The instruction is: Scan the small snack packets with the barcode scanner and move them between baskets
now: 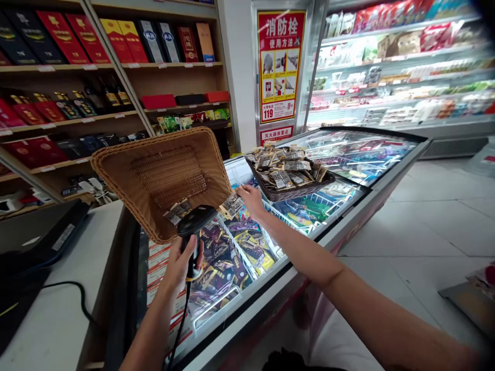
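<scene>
My left hand (184, 262) is wrapped round the handle of a black corded barcode scanner (198, 219), its head in front of the light-brown wicker basket (116, 170). That basket is tilted toward me, with one or more small packets (177, 211) near its lower edge. Between the fingers of my right hand (250, 201) is a small snack packet (232, 205), close to the scanner's head. Beyond that hand, a dark wicker basket (280, 195) is heaped with similar packets (288, 166). Both baskets are over the glass-topped freezer.
Frozen goods in white wire baskets show through the freezer (251, 293). A white counter (83, 263) with a black device (42, 237) stands at left. Shelves of boxes and bottles (77, 103) rise behind. At right are a lit chiller (394, 72) and tiled floor (421, 221).
</scene>
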`<move>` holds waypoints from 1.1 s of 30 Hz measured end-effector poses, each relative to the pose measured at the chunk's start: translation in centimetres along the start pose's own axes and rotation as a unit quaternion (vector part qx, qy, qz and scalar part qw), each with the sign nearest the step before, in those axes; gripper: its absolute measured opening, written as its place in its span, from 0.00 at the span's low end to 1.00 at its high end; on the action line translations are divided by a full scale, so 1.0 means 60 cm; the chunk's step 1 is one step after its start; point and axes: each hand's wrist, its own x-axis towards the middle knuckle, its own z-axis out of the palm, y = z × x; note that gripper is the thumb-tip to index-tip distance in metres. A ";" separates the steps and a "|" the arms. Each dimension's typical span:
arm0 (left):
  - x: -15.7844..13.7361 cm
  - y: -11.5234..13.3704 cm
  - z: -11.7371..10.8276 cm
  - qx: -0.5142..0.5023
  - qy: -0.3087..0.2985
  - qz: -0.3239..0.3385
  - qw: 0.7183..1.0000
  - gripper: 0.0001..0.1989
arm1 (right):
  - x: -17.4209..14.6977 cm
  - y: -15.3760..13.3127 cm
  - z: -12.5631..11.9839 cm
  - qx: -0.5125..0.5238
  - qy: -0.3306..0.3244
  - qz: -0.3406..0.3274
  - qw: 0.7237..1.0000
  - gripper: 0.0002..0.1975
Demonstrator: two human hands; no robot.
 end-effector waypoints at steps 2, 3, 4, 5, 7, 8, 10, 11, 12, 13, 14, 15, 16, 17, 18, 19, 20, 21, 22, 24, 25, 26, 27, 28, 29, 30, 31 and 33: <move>-0.002 0.001 0.002 0.024 -0.036 0.005 0.999 0.30 | 0.005 0.000 -0.002 -0.003 0.010 0.001 1.000 0.11; -0.002 0.001 0.003 0.034 -0.048 0.009 0.998 0.30 | 0.007 -0.001 -0.003 -0.003 0.011 0.010 1.000 0.11; -0.002 0.001 0.003 0.041 -0.056 0.013 0.998 0.29 | 0.007 -0.002 -0.004 -0.002 0.010 0.021 1.000 0.11; -0.002 0.001 0.003 0.048 -0.061 0.016 0.997 0.29 | 0.008 -0.004 -0.005 -0.001 0.009 0.031 0.999 0.11; -0.001 0.000 0.000 0.062 -0.069 0.014 0.996 0.30 | 0.008 -0.007 -0.007 0.001 0.010 0.047 0.999 0.11; 0.000 -0.001 -0.002 0.070 -0.074 0.010 0.995 0.30 | 0.008 -0.009 -0.008 0.002 0.011 0.053 0.999 0.10; 0.001 -0.003 -0.006 0.084 -0.081 -0.001 0.993 0.30 | 0.009 -0.014 -0.010 0.005 0.012 0.065 0.998 0.10; 0.001 -0.003 -0.008 0.090 -0.085 -0.007 0.992 0.31 | 0.009 -0.016 -0.011 0.007 0.011 0.070 0.997 0.10; 0.001 -0.004 -0.010 0.097 -0.090 -0.012 0.991 0.31 | 0.009 -0.019 -0.012 0.008 0.008 0.073 0.997 0.10; 0.001 -0.004 -0.011 0.101 -0.096 -0.016 0.990 0.31 | 0.010 -0.021 -0.014 0.008 0.005 0.075 0.997 0.11; 0.001 -0.004 -0.012 0.105 -0.101 -0.017 0.989 0.30 | 0.010 -0.023 -0.015 0.008 0.003 0.076 0.997 0.11; 0.001 -0.004 -0.013 0.107 -0.104 -0.017 0.989 0.30 | 0.011 -0.024 -0.016 0.008 0.001 0.075 0.997 0.11; 0.001 -0.003 -0.014 0.109 -0.106 -0.014 0.988 0.29 | 0.011 -0.024 -0.016 0.009 0.001 0.074 0.997 0.11; 0.001 -0.004 -0.014 0.110 -0.107 -0.011 0.988 0.29 | 0.012 -0.023 -0.016 0.010 0.002 0.073 0.997 0.11; 0.001 -0.004 -0.014 0.111 -0.106 -0.006 0.988 0.29 | 0.013 -0.021 -0.016 0.011 0.004 0.072 0.997 0.11; 0.002 -0.005 -0.015 0.114 -0.106 -0.003 0.988 0.29 | 0.013 -0.019 -0.014 0.011 0.005 0.071 0.997 0.11; 0.002 -0.006 -0.015 0.115 -0.105 -0.003 0.988 0.29 | 0.014 -0.016 -0.013 0.010 0.005 0.070 0.997 0.11; 0.003 -0.007 -0.015 0.116 -0.104 -0.006 0.988 0.29 | 0.014 -0.014 -0.010 0.010 0.004 0.069 0.998 0.11; 0.004 -0.009 -0.016 0.117 -0.103 -0.010 0.988 0.30 | 0.014 -0.012 -0.008 0.011 0.004 0.069 0.998 0.11; 0.005 -0.012 -0.016 0.119 -0.099 -0.022 0.988 0.30 | 0.015 -0.014 -0.004 0.019 0.000 0.068 0.997 0.11; 0.006 -0.013 -0.015 0.121 -0.096 -0.025 0.988 0.30 | 0.017 -0.018 -0.004 0.025 -0.001 0.069 0.997 0.11; 0.006 -0.014 -0.014 0.123 -0.093 -0.025 0.988 0.30 | 0.020 -0.024 -0.007 0.034 0.001 0.067 0.997 0.11; 0.006 -0.014 -0.013 0.124 -0.088 -0.023 0.988 0.30 | 0.025 -0.032 -0.013 0.043 0.009 0.061 0.997 0.10; 0.006 -0.014 -0.011 0.121 -0.078 -0.021 0.989 0.29 | 0.031 -0.041 -0.022 0.054 0.025 0.049 0.997 0.10; 0.005 -0.014 -0.010 0.116 -0.064 -0.021 0.991 0.29 | 0.038 -0.050 -0.035 0.062 0.051 0.029 0.996 0.10; 0.004 -0.014 -0.010 0.109 -0.047 -0.022 0.993 0.28 | 0.046 -0.060 -0.053 0.069 0.087 0.003 0.994 0.10; 0.004 -0.014 -0.010 0.101 -0.031 -0.025 0.994 0.28 | 0.054 -0.069 -0.074 0.072 0.128 -0.025 0.989 0.10; 0.007 -0.018 -0.015 0.091 -0.017 -0.036 0.995 0.27 | 0.071 -0.084 -0.127 0.073 0.203 -0.070 0.974 0.10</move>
